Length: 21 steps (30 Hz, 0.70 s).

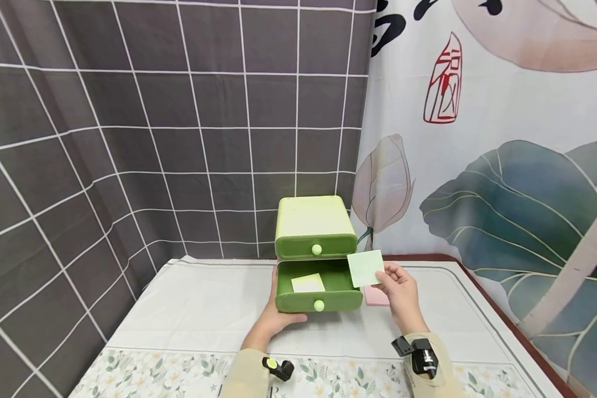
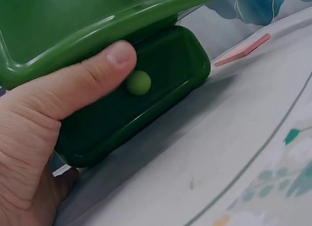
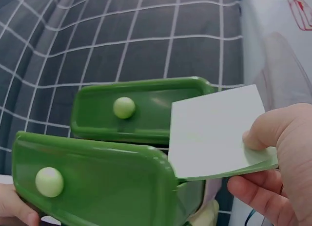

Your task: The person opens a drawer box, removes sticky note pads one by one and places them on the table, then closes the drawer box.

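Observation:
A small green drawer unit (image 1: pixel 314 216) stands on the table, its upper drawer (image 1: pixel 298 246) closed. Below that, an open drawer (image 1: pixel 293 302) juts forward, and a pale yellow sticky note pad (image 1: pixel 308 283) lies in it. My left hand (image 1: pixel 275 316) grips the unit's left side; its thumb (image 2: pixel 92 77) lies beneath the open drawer, across the front of a lower, closed drawer (image 2: pixel 165 65). Between thumb and fingers, my right hand (image 1: pixel 399 290) pinches a light green sticky note pad (image 1: pixel 365 268) at the open drawer's right edge. The left fingers are mostly hidden.
A pink sticky note pad (image 1: pixel 376 296) lies on the table, right of the unit. Behind hang a dark grid-patterned cloth (image 1: pixel 204 138) and a white cloth with lotus prints (image 1: pixel 477 166). A floral cloth strip (image 1: pixel 338 378) covers the table's front.

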Each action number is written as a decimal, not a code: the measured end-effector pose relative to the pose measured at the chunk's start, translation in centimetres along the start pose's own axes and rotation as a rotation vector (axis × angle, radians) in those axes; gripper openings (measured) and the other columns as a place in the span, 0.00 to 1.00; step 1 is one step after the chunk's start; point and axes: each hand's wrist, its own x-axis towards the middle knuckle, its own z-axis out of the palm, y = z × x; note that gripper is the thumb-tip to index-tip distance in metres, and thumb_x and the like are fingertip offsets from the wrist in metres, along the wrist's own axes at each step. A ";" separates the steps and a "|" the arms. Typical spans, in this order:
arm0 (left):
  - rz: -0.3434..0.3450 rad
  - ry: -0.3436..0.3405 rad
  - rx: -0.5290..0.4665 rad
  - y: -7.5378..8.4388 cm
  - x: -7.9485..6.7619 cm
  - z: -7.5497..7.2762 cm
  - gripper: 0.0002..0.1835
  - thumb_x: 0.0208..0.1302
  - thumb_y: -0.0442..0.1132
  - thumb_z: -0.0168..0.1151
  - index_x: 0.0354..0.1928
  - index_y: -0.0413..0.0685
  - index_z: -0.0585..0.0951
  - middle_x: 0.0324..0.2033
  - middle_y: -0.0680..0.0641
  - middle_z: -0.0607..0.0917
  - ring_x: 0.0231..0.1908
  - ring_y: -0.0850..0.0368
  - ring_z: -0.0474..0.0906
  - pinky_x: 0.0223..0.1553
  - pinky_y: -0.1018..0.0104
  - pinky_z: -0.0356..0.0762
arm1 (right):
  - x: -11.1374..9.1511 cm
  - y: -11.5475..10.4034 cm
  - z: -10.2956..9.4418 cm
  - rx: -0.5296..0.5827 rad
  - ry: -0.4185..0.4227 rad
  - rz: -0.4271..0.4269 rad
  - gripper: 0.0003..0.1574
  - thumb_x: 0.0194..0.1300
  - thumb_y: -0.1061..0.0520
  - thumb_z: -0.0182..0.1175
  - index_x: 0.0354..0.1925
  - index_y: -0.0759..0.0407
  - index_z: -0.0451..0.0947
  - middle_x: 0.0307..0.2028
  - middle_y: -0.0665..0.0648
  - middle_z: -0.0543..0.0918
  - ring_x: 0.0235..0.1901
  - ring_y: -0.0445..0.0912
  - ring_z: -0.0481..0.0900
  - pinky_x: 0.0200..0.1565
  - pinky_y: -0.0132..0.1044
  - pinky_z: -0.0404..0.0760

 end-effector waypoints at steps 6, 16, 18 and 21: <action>-0.013 -0.019 -0.017 0.3 -0.1 -0.2 0.75 0.30 0.29 0.78 0.70 0.60 0.28 0.71 0.48 0.40 0.68 0.50 0.43 0.65 0.49 0.40 | 0.0 0.5 -1.4 0.039 0.051 0.001 0.18 0.61 0.61 0.59 0.47 0.70 0.69 0.35 0.56 0.79 0.32 0.43 0.80 0.36 0.34 0.81; -0.037 -0.032 -0.033 0.8 0.0 -0.3 0.73 0.35 0.29 0.76 0.70 0.58 0.27 0.71 0.46 0.38 0.68 0.48 0.38 0.64 0.45 0.38 | 1.5 4.8 -4.0 -0.118 0.235 0.127 0.20 0.58 0.55 0.63 0.45 0.65 0.72 0.34 0.56 0.78 0.30 0.44 0.78 0.33 0.37 0.81; -0.043 -0.038 -0.034 0.8 -0.1 -0.4 0.73 0.36 0.31 0.77 0.69 0.59 0.27 0.71 0.48 0.38 0.68 0.49 0.38 0.64 0.46 0.39 | 0.9 4.2 -3.7 -0.176 0.249 0.167 0.20 0.60 0.57 0.60 0.47 0.67 0.71 0.35 0.57 0.77 0.29 0.44 0.77 0.33 0.39 0.80; -0.060 -0.046 -0.037 0.9 -0.1 -0.4 0.72 0.37 0.34 0.77 0.69 0.61 0.27 0.71 0.51 0.37 0.68 0.51 0.38 0.65 0.48 0.38 | 0.3 3.9 -3.4 -0.214 0.253 0.226 0.18 0.62 0.60 0.56 0.48 0.69 0.69 0.36 0.58 0.75 0.28 0.44 0.78 0.34 0.40 0.81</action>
